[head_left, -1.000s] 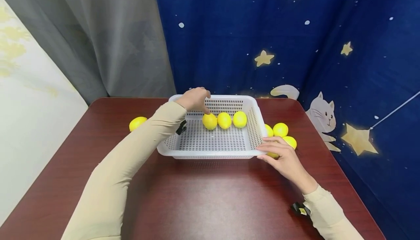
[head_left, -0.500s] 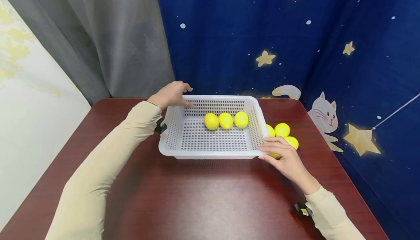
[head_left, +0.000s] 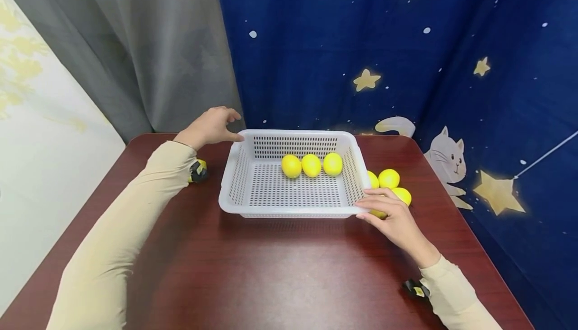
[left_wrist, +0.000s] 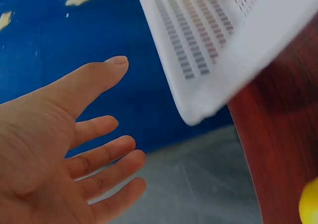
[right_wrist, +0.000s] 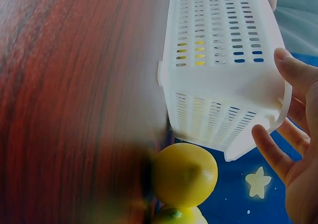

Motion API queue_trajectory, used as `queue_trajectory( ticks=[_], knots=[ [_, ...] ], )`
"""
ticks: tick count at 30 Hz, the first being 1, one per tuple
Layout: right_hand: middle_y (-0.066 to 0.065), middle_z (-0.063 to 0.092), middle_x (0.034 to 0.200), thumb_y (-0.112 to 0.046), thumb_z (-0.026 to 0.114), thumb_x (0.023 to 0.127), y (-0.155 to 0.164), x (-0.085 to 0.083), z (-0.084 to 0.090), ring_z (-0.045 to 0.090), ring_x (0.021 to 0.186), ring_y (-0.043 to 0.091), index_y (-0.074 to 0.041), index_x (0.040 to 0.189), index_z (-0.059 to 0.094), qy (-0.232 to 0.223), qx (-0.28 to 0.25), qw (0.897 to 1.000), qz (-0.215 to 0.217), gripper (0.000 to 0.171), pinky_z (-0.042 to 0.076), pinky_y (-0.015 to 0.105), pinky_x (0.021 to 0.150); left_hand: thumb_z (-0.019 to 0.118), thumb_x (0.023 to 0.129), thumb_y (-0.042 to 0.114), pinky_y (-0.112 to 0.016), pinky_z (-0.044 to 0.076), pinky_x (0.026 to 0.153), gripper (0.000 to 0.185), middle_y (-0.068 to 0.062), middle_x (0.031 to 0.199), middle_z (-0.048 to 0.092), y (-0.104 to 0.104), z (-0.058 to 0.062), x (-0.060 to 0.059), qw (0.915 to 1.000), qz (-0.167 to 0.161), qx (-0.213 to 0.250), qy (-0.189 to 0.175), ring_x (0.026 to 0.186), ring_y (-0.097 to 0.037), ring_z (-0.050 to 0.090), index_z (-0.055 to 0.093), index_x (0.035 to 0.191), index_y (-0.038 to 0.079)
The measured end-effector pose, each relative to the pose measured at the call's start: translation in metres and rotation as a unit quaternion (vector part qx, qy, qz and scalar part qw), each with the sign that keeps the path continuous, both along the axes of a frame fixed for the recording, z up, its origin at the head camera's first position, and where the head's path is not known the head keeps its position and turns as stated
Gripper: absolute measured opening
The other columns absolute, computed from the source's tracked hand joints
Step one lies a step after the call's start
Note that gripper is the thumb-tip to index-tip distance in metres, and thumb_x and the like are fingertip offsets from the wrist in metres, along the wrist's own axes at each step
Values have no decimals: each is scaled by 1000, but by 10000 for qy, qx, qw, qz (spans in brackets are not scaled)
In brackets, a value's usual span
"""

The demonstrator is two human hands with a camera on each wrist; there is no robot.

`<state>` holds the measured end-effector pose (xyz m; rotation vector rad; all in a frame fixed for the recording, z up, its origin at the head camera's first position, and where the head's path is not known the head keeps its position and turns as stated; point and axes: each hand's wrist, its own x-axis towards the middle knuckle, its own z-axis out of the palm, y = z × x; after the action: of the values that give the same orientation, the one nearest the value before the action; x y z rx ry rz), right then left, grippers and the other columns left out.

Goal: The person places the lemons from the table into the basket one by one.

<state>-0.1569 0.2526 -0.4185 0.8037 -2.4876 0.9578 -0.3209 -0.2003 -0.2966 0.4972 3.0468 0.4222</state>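
Note:
A white perforated plastic basket (head_left: 293, 210) stands on the table, with three yellow lemons (head_left: 311, 165) in a row inside it. My right hand (head_left: 392, 215) grips its front right corner, thumb and fingers about the rim in the right wrist view. Off the basket's back left corner, my left hand (head_left: 209, 127) hovers with fingers loosely spread. In the left wrist view that palm (left_wrist: 35, 154) holds nothing, and a gap separates it from the basket's rim (left_wrist: 171, 82). Several more lemons (head_left: 389, 179) lie right of the basket, some partly hidden by my right hand.
Another lemon (head_left: 202, 163) lies left of the basket, mostly hidden behind my left wrist. The dark red wooden table (head_left: 280, 275) ends just behind the basket. Beyond that edge hang a blue starry curtain (head_left: 307, 44) and a grey curtain (head_left: 176, 54).
My left hand has moved left from above the lemons in the basket, out past its back left corner. The right hand keeps its hold on the rim; the three lemons stay put.

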Motion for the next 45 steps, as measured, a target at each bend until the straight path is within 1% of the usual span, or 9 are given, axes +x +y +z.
queue_trajectory(
  ticks=[6, 8, 11, 17, 24, 29, 32, 39, 45],
  knots=[
    [-2, 76, 109, -14, 88, 70, 0, 0, 0, 56, 120, 16, -15, 109, 77, 30, -14, 10000, 3, 40, 33, 7, 102, 77, 83, 34, -56, 45, 105, 65, -25, 134, 56, -32, -3, 9, 9994, 301, 157, -68, 122, -39, 54, 54, 136, 3],
    [-2, 76, 109, -13, 88, 71, 0, 0, 1, 56, 120, 15, -15, 109, 77, 21, -9, 10000, -2, 40, 33, 7, 102, 77, 84, 34, -57, 45, 104, 65, -26, 134, 56, -42, -6, 11, 9993, 333, 167, -85, 121, -41, 55, 54, 135, 2],
    [-1, 76, 108, -11, 88, 69, -1, 0, 0, 56, 119, 15, -14, 108, 77, 69, -26, 10000, 7, 41, 33, 7, 102, 76, 84, 33, -57, 45, 103, 65, -27, 131, 56, -54, -13, 13, 9996, 245, 134, -78, 118, -41, 56, 53, 135, 0],
    [1, 77, 105, -9, 88, 68, -1, -2, -3, 57, 117, 19, -15, 107, 78, 240, -133, 9996, 114, 40, 33, 7, 103, 78, 83, 32, -55, 44, 103, 68, -26, 127, 57, -75, -31, 16, 9996, 64, 209, -176, 116, -40, 56, 51, 137, 0],
    [0, 77, 106, -8, 88, 68, -1, -2, -4, 57, 117, 18, -16, 107, 77, 212, -135, 9996, 83, 41, 33, 6, 102, 80, 80, 39, -57, 42, 105, 75, -26, 130, 55, -98, -56, 17, 9988, 23, 278, -402, 120, -41, 53, 50, 138, 1],
    [1, 77, 106, -8, 88, 68, -1, -2, -3, 56, 117, 18, -13, 107, 77, 243, -149, 9995, 97, 40, 33, 7, 103, 81, 79, 40, -58, 41, 106, 78, -27, 134, 53, -108, -68, 20, 9980, 11, 252, -583, 124, -41, 50, 49, 139, 1],
    [1, 77, 106, -8, 88, 68, -1, -2, -3, 56, 117, 18, -14, 107, 77, 214, -154, 9996, 91, 41, 33, 7, 103, 81, 79, 39, -59, 42, 104, 79, -29, 134, 52, -113, -75, 22, 9979, -80, 153, -632, 124, -43, 50, 49, 139, -1],
    [1, 77, 106, -8, 88, 68, -1, -2, -3, 57, 117, 18, -18, 108, 77, 232, -176, 9995, 93, 42, 33, 8, 103, 85, 72, 40, -59, 43, 101, 83, -27, 132, 55, -122, -91, 27, 9986, -241, -325, -334, 117, -43, 51, 52, 137, 0],
    [0, 77, 107, -8, 88, 68, -2, -1, -2, 56, 118, 17, -14, 107, 77, 139, -137, 9998, 50, 41, 33, 8, 103, 86, 69, 39, -56, 46, 94, 85, -24, 131, 54, -124, -103, 31, 9974, -138, -606, -379, 114, -41, 49, 51, 138, 3]
  ],
)
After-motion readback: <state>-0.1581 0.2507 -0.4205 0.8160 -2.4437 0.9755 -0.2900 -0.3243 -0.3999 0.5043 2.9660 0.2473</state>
